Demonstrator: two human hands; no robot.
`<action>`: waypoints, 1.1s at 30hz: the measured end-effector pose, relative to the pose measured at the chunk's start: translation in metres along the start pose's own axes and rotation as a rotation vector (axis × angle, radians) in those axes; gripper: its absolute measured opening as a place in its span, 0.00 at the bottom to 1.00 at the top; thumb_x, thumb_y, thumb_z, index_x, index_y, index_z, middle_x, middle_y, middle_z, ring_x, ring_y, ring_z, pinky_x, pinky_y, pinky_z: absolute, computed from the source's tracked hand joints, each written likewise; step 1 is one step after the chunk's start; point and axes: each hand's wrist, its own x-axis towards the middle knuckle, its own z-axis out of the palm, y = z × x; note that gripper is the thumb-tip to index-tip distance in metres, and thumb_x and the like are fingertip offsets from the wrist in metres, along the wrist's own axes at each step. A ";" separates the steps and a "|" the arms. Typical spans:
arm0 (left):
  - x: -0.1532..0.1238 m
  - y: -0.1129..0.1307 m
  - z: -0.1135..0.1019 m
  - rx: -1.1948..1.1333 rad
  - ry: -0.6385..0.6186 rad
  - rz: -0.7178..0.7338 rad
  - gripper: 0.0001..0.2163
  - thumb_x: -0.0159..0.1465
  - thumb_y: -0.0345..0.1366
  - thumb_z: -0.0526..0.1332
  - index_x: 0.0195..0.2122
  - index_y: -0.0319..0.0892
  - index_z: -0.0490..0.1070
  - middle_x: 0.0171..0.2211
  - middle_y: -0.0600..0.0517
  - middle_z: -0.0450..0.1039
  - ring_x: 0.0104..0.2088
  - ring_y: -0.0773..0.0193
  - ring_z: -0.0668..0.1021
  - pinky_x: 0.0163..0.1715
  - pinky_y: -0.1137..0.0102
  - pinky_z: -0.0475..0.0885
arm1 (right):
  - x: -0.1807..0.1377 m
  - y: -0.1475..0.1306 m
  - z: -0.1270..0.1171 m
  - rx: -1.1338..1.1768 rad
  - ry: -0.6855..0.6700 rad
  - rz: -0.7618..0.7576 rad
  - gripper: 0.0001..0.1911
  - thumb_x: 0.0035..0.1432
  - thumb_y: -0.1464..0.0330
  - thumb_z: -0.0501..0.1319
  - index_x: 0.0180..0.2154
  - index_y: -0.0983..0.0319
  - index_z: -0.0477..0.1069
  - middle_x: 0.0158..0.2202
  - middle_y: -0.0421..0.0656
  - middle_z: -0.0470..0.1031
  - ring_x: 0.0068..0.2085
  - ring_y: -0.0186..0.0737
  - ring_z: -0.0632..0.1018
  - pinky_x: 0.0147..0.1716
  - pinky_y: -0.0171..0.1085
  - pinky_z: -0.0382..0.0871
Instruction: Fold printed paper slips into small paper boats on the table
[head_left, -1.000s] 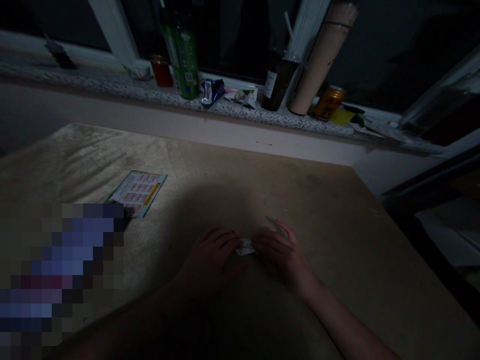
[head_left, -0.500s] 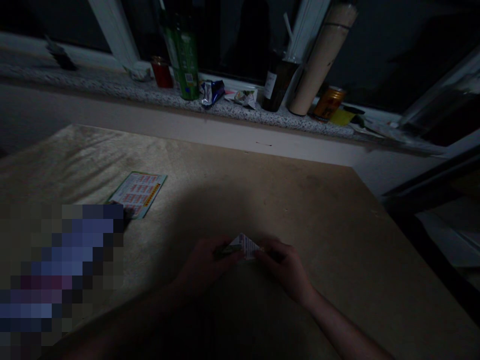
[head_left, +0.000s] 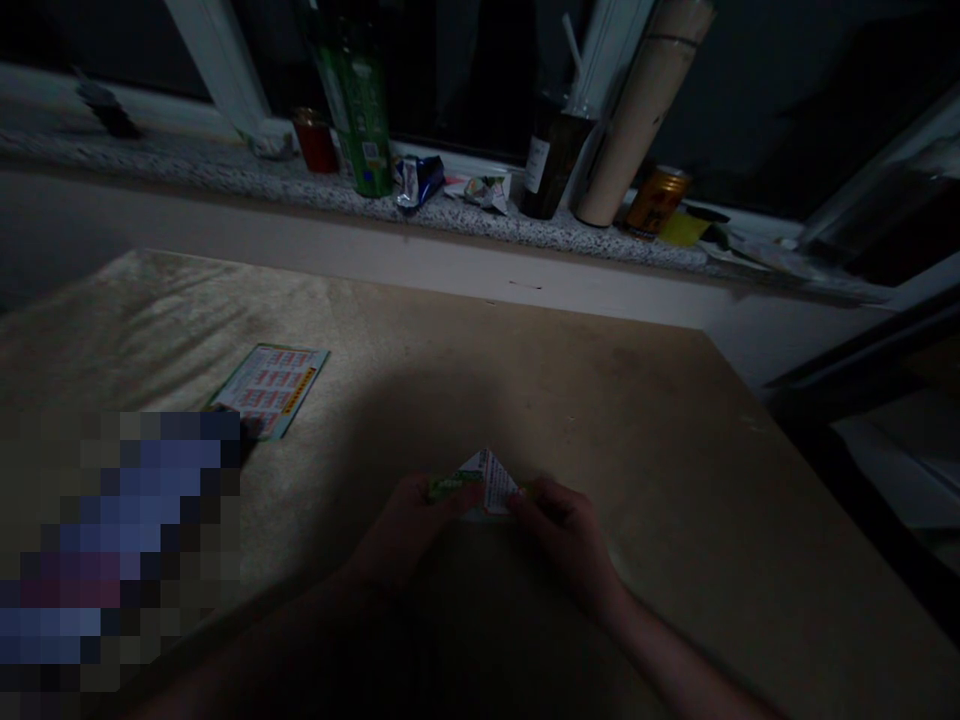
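Observation:
Both my hands hold a small folded printed paper just above the tan table, near its front middle. My left hand pinches its left, green-edged side with closed fingers. My right hand pinches its right side, fingers curled. The paper stands up as a small triangle between my fingertips, its printed face towards me. The scene is dim and my forearms lie in shadow.
A printed card lies flat on the table at the left. The stone window sill behind holds a green bottle, a red can, a dark bottle, a beige tube, an orange can and wrappers. The table's right edge drops off.
The paper was pressed flat on the table under both hands; they have lifted it and it has opened up into a raised triangle between my fingertips.

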 end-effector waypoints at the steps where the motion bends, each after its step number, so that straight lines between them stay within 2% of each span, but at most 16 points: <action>1: 0.000 0.001 0.000 0.001 -0.010 -0.002 0.18 0.51 0.50 0.66 0.29 0.37 0.74 0.22 0.53 0.74 0.25 0.59 0.77 0.25 0.72 0.69 | 0.000 0.001 0.000 -0.010 -0.004 0.000 0.19 0.50 0.53 0.61 0.22 0.62 0.68 0.20 0.37 0.64 0.22 0.32 0.64 0.20 0.32 0.57; 7: -0.001 0.002 0.002 0.036 0.035 0.003 0.17 0.50 0.49 0.66 0.29 0.37 0.76 0.23 0.53 0.75 0.23 0.63 0.75 0.23 0.73 0.68 | -0.001 0.005 -0.001 -0.052 -0.022 -0.052 0.20 0.55 0.54 0.57 0.21 0.62 0.67 0.22 0.39 0.66 0.24 0.34 0.66 0.23 0.33 0.57; 13: 0.001 -0.001 0.000 0.146 0.070 0.040 0.16 0.51 0.48 0.66 0.27 0.38 0.76 0.21 0.55 0.74 0.22 0.64 0.74 0.22 0.74 0.66 | -0.005 0.004 -0.001 -0.029 -0.007 -0.068 0.19 0.55 0.54 0.59 0.23 0.62 0.69 0.21 0.38 0.65 0.24 0.34 0.66 0.22 0.33 0.57; 16: 0.001 -0.003 -0.001 0.101 0.046 0.068 0.16 0.52 0.48 0.65 0.29 0.38 0.76 0.24 0.54 0.76 0.26 0.61 0.77 0.26 0.73 0.69 | -0.006 0.003 0.000 0.225 -0.087 0.032 0.21 0.58 0.52 0.53 0.25 0.61 0.69 0.22 0.40 0.67 0.24 0.35 0.68 0.22 0.33 0.61; 19: 0.001 -0.003 0.000 0.072 0.010 0.091 0.15 0.52 0.48 0.66 0.30 0.39 0.77 0.26 0.53 0.78 0.30 0.58 0.78 0.30 0.72 0.70 | -0.006 0.004 0.002 0.546 -0.262 0.252 0.26 0.62 0.51 0.45 0.31 0.62 0.72 0.24 0.42 0.70 0.22 0.34 0.69 0.23 0.34 0.64; 22: 0.001 -0.003 0.000 0.070 -0.005 0.101 0.14 0.52 0.46 0.66 0.30 0.38 0.78 0.29 0.51 0.78 0.31 0.58 0.79 0.31 0.71 0.71 | -0.008 0.006 0.004 0.725 -0.341 0.407 0.16 0.58 0.57 0.55 0.35 0.62 0.73 0.25 0.40 0.70 0.20 0.30 0.66 0.22 0.31 0.62; 24: 0.000 -0.003 0.001 0.063 0.001 0.104 0.15 0.52 0.46 0.66 0.30 0.38 0.77 0.29 0.50 0.79 0.30 0.57 0.79 0.31 0.70 0.71 | -0.009 0.008 0.005 0.755 -0.330 0.434 0.13 0.56 0.59 0.57 0.37 0.62 0.72 0.25 0.40 0.70 0.20 0.30 0.66 0.22 0.31 0.62; 29: 0.000 -0.005 0.000 0.045 0.009 0.106 0.14 0.52 0.46 0.66 0.30 0.38 0.77 0.29 0.50 0.79 0.29 0.58 0.79 0.29 0.70 0.71 | -0.011 0.010 0.007 0.697 -0.314 0.400 0.18 0.60 0.55 0.52 0.39 0.62 0.71 0.31 0.44 0.74 0.28 0.36 0.74 0.27 0.35 0.67; 33: 0.002 -0.006 -0.002 0.047 -0.029 0.084 0.14 0.53 0.46 0.66 0.30 0.38 0.77 0.28 0.50 0.78 0.28 0.59 0.78 0.29 0.70 0.71 | -0.011 0.008 0.007 0.689 -0.306 0.368 0.18 0.58 0.55 0.56 0.38 0.62 0.73 0.34 0.46 0.75 0.32 0.39 0.76 0.29 0.35 0.68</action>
